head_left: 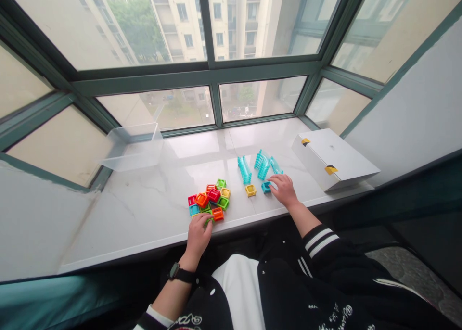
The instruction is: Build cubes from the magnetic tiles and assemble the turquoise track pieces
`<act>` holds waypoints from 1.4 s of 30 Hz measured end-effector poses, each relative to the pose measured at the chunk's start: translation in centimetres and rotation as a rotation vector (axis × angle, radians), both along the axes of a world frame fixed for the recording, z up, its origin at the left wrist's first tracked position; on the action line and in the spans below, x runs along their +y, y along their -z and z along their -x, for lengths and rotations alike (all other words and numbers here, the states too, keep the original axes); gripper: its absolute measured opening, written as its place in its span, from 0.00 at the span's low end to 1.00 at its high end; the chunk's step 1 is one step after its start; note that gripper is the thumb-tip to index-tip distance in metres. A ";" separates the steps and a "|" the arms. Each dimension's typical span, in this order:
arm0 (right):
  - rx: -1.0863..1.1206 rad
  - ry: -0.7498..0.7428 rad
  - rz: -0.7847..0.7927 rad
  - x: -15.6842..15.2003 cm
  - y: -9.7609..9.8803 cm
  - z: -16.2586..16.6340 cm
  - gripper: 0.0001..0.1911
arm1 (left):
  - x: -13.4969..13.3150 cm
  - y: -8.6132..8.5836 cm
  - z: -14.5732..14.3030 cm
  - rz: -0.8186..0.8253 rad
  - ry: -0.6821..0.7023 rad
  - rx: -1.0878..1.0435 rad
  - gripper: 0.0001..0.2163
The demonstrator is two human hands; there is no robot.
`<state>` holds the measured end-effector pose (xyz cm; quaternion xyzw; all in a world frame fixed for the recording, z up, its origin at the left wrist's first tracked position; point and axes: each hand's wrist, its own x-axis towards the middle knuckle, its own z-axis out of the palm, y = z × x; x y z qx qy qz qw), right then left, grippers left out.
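At the near edge of a pile of colourful plastic building blocks [214, 195], my left hand [198, 231] has its fingers curled over a green block [209, 219], which they partly hide. Red, orange, yellow, green and blue pieces make up the pile. Further right, the fingertips of my right hand [284, 189] close on a small blue block [266, 187] resting on the sill. A yellow block [250, 190] stands just left of it. Behind these lie a straight turquoise slatted piece [244, 170], a curved turquoise piece [262, 164] and another turquoise piece [276, 165], partly behind my right hand.
The white marbled sill [151, 200] runs beneath a green-framed window [212, 75]. A clear plastic bin [135, 149] stands at the back left. On the right is a white box [335, 157] with yellow-and-black tabs. The sill's front edge lies close to my body.
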<state>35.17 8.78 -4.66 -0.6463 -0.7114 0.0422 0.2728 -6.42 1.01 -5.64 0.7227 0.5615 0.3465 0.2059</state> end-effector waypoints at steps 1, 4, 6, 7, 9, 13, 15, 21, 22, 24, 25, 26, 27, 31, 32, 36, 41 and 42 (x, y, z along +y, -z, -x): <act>0.020 0.017 -0.032 -0.4 -0.3 0.3 0.14 | 0.0 0.0 0.0 0.002 0.000 -0.004 0.10; 0.087 0.029 -0.069 -1.6 -0.8 1.3 0.14 | 0.1 0.0 0.1 0.011 0.001 -0.019 0.10; 0.138 0.008 -0.072 -2.3 -1.0 2.1 0.14 | 0.1 -0.1 0.1 0.018 0.001 -0.028 0.10; 0.166 -0.006 -0.078 -2.7 -1.0 2.6 0.14 | 0.1 -0.2 0.2 0.020 -0.002 -0.032 0.10; 0.233 -0.040 -0.107 -3.5 -1.0 3.8 0.15 | 0.0 -0.5 0.3 0.015 -0.018 -0.038 0.10; 0.367 -0.160 -0.094 -5.1 -0.5 6.6 0.15 | 0.0 -0.8 0.7 -0.018 -0.118 -0.069 0.11; 0.397 -0.241 -0.017 -5.5 -0.1 7.7 0.14 | 0.0 -0.7 1.1 -0.029 -0.179 -0.085 0.13; 0.413 -0.387 0.188 -5.3 1.0 8.6 0.10 | 0.2 -0.2 3.0 -0.045 -0.226 -0.034 0.17; 0.412 -0.391 0.204 -5.2 1.1 8.5 0.10 | 0.2 -0.2 3.3 -0.049 -0.212 -0.014 0.17; 0.409 -0.399 0.224 -5.1 1.2 8.5 0.10 | 0.0 0.0 3.9 -0.050 -0.180 0.033 0.17; 0.407 -0.403 0.230 -5.1 1.3 8.5 0.10 | -0.1 0.0 4.1 -0.049 -0.168 0.057 0.17; 0.403 -0.406 0.238 -5.1 1.3 8.6 0.10 | -0.2 0.1 4.2 -0.048 -0.160 0.080 0.17; 0.398 -0.408 0.247 -5.2 1.4 8.6 0.10 | -0.3 0.2 4.3 -0.048 -0.156 0.100 0.17; 0.387 -0.417 0.292 -5.4 1.9 9.1 0.10 | -0.4 0.6 4.5 -0.054 -0.133 0.159 0.16; 0.385 -0.421 0.307 -5.5 2.1 9.3 0.10 | -0.4 0.7 4.5 -0.056 -0.123 0.170 0.16; 0.367 -0.443 0.370 -5.7 2.5 9.7 0.11 | -0.3 0.9 4.4 -0.077 -0.087 0.209 0.15; 0.356 -0.456 0.402 -5.8 2.4 9.9 0.12 | -0.3 0.8 3.7 -0.113 -0.075 0.214 0.14; 0.354 -0.456 0.409 -5.8 2.3 10.0 0.12 | -0.4 0.7 3.5 -0.118 -0.072 0.210 0.14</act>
